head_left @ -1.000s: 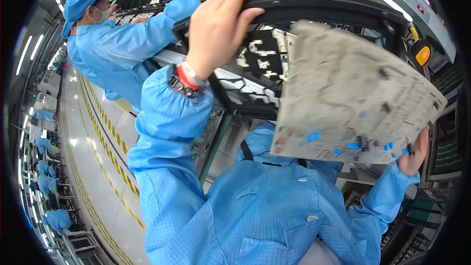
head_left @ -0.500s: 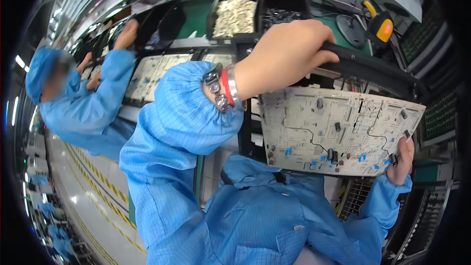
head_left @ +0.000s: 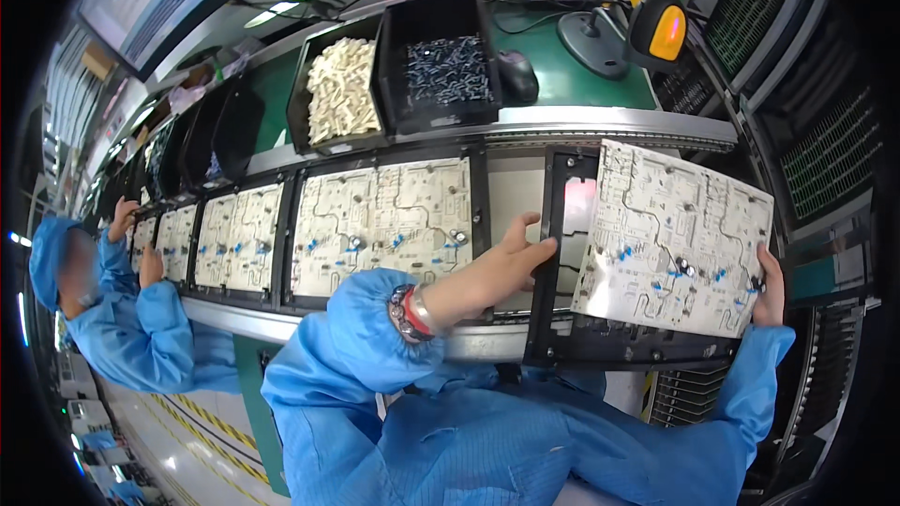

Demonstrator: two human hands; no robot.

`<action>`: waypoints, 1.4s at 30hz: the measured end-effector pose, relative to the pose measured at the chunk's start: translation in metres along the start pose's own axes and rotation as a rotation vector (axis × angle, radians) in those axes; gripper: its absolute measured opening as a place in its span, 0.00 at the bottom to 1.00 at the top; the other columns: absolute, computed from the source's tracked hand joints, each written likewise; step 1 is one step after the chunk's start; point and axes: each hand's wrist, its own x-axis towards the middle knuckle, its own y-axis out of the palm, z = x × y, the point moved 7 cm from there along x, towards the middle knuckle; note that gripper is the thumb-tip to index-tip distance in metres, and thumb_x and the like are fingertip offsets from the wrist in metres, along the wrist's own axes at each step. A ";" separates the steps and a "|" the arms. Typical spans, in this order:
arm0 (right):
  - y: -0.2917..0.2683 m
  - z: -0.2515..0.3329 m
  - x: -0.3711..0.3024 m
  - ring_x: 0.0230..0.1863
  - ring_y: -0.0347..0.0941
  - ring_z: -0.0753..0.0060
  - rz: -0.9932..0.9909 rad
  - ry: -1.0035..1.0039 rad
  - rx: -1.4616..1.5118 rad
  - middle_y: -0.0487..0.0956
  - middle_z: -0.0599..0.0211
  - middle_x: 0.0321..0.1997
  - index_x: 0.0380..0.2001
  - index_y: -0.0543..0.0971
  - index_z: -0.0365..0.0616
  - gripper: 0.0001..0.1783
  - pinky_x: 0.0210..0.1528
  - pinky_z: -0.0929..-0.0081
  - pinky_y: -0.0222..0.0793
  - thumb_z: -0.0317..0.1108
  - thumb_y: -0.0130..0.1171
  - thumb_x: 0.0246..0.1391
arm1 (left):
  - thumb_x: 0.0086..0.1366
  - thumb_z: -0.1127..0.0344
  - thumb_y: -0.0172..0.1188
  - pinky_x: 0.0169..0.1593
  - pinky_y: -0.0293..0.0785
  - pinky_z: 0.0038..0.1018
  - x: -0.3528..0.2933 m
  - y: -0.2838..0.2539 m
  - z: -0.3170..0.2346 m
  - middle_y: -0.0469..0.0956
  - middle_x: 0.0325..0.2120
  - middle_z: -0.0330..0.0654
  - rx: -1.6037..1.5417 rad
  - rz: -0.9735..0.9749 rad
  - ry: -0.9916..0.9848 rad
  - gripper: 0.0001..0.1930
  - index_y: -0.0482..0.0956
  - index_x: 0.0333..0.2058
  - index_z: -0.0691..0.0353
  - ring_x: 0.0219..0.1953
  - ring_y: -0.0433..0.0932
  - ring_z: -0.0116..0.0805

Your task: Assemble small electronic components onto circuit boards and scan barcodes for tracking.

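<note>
My right hand [head_left: 771, 292] grips the right edge of a pale circuit board [head_left: 670, 244] carrying blue and black components. The board is tilted over a black carrier frame [head_left: 548, 295], with part of the frame showing to its left and below. My left hand [head_left: 497, 267], with bracelets at the wrist, reaches across to the frame's left bar. Its thumb tip touches the bar, and the visible thumb and forefinger are apart with nothing seen between them; the other fingers are partly hidden.
More framed circuit boards [head_left: 382, 225] line the conveyor to the left, where a co-worker [head_left: 141, 319] in blue works. Behind it stand black bins of cream parts [head_left: 343, 89] and dark parts [head_left: 448, 73], a mouse [head_left: 518, 77] and a yellow scanner [head_left: 667, 33] on its stand.
My left hand has come off the carrier's far bar and moved down to its left bar. The frame now lies lower, under the board. My right hand still holds the board; the view has shifted.
</note>
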 end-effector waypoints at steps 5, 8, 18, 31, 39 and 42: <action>0.037 -0.003 0.066 0.46 0.74 0.66 0.112 0.158 -0.013 0.76 0.58 0.49 0.49 0.70 0.35 0.22 0.50 0.68 0.69 0.40 0.52 0.57 | 0.61 0.70 0.47 0.54 0.62 0.26 0.040 -0.012 -0.005 0.64 0.54 0.45 -0.041 -0.078 0.175 0.32 0.48 0.63 0.63 0.49 0.67 0.30; 0.040 -0.006 0.100 0.44 0.75 0.68 0.141 0.229 -0.130 0.77 0.57 0.46 0.49 0.70 0.35 0.22 0.48 0.70 0.71 0.40 0.52 0.57 | 0.60 0.73 0.48 0.59 0.55 0.23 0.051 -0.014 -0.006 0.57 0.59 0.46 -0.170 -0.224 0.191 0.35 0.43 0.64 0.67 0.56 0.59 0.31; 0.063 -0.009 0.110 0.39 0.77 0.70 0.130 0.180 -0.173 0.78 0.56 0.42 0.46 0.72 0.32 0.20 0.42 0.74 0.73 0.38 0.51 0.58 | 0.60 0.71 0.51 0.62 0.50 0.24 0.050 -0.016 0.014 0.50 0.62 0.55 -0.038 -0.238 0.206 0.39 0.36 0.63 0.72 0.62 0.53 0.37; 0.054 -0.021 0.120 0.41 0.77 0.70 0.146 0.217 -0.164 0.78 0.58 0.43 0.46 0.72 0.34 0.19 0.45 0.74 0.72 0.38 0.51 0.57 | 0.58 0.67 0.55 0.63 0.48 0.27 0.054 -0.022 0.027 0.54 0.58 0.58 0.062 -0.235 0.168 0.42 0.37 0.63 0.72 0.61 0.54 0.44; 0.063 -0.018 0.121 0.40 0.77 0.70 0.199 0.215 -0.211 0.78 0.58 0.43 0.47 0.71 0.33 0.20 0.44 0.75 0.73 0.39 0.50 0.58 | 0.61 0.70 0.51 0.62 0.49 0.22 0.056 -0.020 0.025 0.47 0.63 0.54 0.184 -0.235 0.053 0.40 0.34 0.64 0.67 0.63 0.52 0.35; 0.056 -0.019 0.122 0.39 0.77 0.72 0.135 0.220 -0.234 0.79 0.60 0.42 0.46 0.73 0.34 0.19 0.42 0.75 0.72 0.39 0.51 0.58 | 0.61 0.70 0.52 0.62 0.50 0.22 0.055 -0.020 0.025 0.48 0.63 0.54 0.226 -0.262 0.052 0.41 0.33 0.64 0.66 0.62 0.53 0.35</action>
